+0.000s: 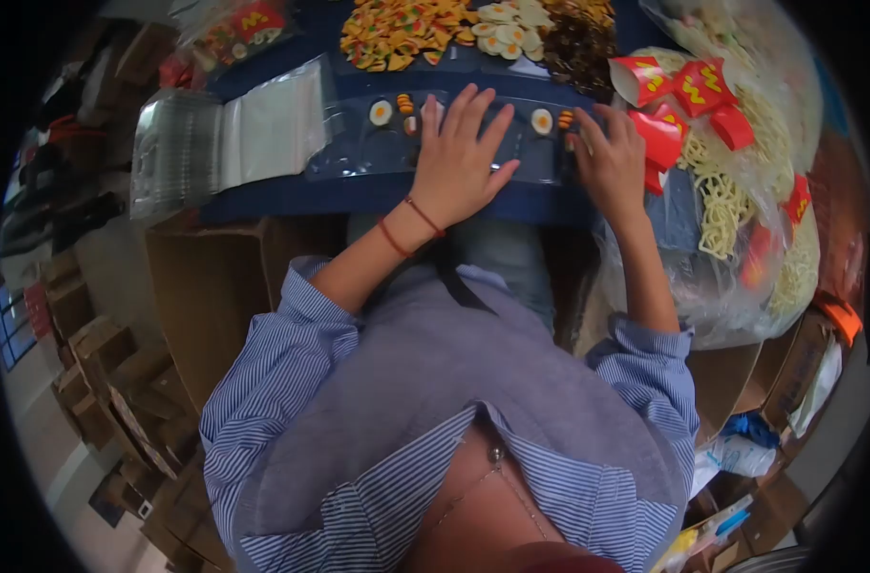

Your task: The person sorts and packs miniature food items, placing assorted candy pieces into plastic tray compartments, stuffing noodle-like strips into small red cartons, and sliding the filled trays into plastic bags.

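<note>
My left hand (457, 158) lies with its fingers spread over clear plastic bags (344, 158) laid flat on the dark blue tabletop. On the bags, to its left, sit a small toy fried egg (381, 113) and an orange striped toy piece (404, 104). To its right is a second toy fried egg (542, 121). My right hand (611, 158) is bent, thumb and fingertips drawn together at the bag's right end. Beside those fingertips lies another orange striped piece (566, 119). Whatever the fingertips pinch is too small to make out.
Piles of orange toy pieces (397, 33), toy eggs (511, 29) and dark brown pieces (580, 53) line the back. Stacked clear bags (273, 129) lie left. Red fry boxes (702, 88) and cream-coloured strands (720, 205) fill the right. Cardboard boxes (206, 296) stand below the table edge.
</note>
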Motion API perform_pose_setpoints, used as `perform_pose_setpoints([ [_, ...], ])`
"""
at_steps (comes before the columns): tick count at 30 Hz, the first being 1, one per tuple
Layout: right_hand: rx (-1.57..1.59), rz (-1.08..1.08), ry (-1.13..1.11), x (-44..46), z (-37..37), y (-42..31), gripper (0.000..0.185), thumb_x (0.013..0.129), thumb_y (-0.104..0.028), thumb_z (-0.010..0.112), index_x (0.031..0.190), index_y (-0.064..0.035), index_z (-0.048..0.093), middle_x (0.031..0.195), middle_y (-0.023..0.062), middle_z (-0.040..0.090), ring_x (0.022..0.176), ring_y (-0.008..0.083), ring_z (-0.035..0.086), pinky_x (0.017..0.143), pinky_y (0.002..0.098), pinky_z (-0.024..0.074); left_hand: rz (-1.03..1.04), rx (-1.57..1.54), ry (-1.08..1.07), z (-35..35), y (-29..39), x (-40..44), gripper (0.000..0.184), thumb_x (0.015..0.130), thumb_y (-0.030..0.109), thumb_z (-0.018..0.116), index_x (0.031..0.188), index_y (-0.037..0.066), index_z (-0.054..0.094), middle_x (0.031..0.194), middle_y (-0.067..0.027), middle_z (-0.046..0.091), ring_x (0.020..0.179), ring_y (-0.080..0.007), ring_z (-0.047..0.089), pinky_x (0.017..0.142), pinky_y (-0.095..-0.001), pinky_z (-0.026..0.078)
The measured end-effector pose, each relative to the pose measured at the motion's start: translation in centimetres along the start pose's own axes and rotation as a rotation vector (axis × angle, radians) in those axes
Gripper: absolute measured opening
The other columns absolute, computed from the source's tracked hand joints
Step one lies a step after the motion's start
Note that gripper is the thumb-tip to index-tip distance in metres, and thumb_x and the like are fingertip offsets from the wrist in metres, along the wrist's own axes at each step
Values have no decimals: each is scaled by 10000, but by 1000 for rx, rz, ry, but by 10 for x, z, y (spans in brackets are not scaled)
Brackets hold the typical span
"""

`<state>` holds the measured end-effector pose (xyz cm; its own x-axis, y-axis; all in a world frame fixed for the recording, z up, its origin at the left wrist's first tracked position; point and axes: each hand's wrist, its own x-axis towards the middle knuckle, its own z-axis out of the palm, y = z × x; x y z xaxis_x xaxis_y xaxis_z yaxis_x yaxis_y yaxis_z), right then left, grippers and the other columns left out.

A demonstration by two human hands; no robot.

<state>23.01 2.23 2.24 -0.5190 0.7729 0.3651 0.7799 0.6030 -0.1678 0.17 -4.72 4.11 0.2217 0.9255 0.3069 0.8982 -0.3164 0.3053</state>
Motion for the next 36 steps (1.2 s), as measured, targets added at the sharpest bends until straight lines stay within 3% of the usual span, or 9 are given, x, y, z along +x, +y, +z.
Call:
perform_pose_setpoints([
  [5,-33,29,-220,-23,11,-34,710,871,-431,608,1484,-191,340,1570,114,204,1457,322,159,1117,574,177,-169,192,-20,-23,-92,-56,716,844,451,637,1428,112,396,1502,-116,322,1407,-321,270,1104,-596,192],
  [9,-58,42,-254,-23,15,-43,717,873,-426,609,1489,-191,328,1572,114,196,1459,319,152,1118,568,180,-114,182,-114,-20,-107,-67,734,845,475,626,1436,113,385,1526,-115,287,1427,-318,232,1118,-582,181],
  [12,-47,34,-152,-4,5,-48,594,866,-336,642,1403,-158,461,1507,118,333,1408,332,277,1095,549,234,-100,153,-35,-35,-105,-60,659,839,404,655,1388,106,448,1475,-118,355,1381,-328,305,1102,-541,245],
  [14,177,15,-12,28,2,-45,389,844,-220,669,1213,-109,614,1307,106,545,1265,309,464,1022,484,342,-125,116,48,-43,-119,-40,591,833,353,667,1338,101,491,1427,-115,401,1332,-333,358,1070,-513,295],
  [15,314,-8,39,58,-1,-59,195,833,-131,660,1015,-63,678,1034,103,655,1004,289,613,862,423,448,-150,82,123,-45,-128,-28,525,827,302,678,1288,96,534,1378,-111,448,1283,-339,411,1037,-485,345],
  [19,574,-21,-61,143,77,-84,176,832,-119,638,986,-43,681,835,160,671,757,344,651,661,424,506,-271,-19,-10,-19,-157,39,264,812,268,688,1006,89,688,1075,-110,648,1019,-307,614,850,-410,501],
  [21,363,-10,-180,167,107,-91,175,815,-141,660,961,-47,680,788,155,671,773,345,657,669,433,518,-477,36,-207,-16,-150,61,263,794,308,720,899,68,711,866,-119,687,831,-302,663,724,-391,527],
  [28,183,28,-109,158,126,-90,162,800,-176,690,904,-62,641,892,163,645,822,361,649,696,446,528,-400,-197,-191,6,-194,56,310,766,347,734,858,52,716,805,-119,702,759,-282,679,703,-376,536],
  [36,676,40,-112,136,80,-106,89,845,-82,663,914,-42,621,858,120,622,826,317,633,681,415,509,-512,-506,-6,-72,-139,-23,211,791,208,697,893,23,694,728,-98,675,645,-242,644,610,-312,504],
])
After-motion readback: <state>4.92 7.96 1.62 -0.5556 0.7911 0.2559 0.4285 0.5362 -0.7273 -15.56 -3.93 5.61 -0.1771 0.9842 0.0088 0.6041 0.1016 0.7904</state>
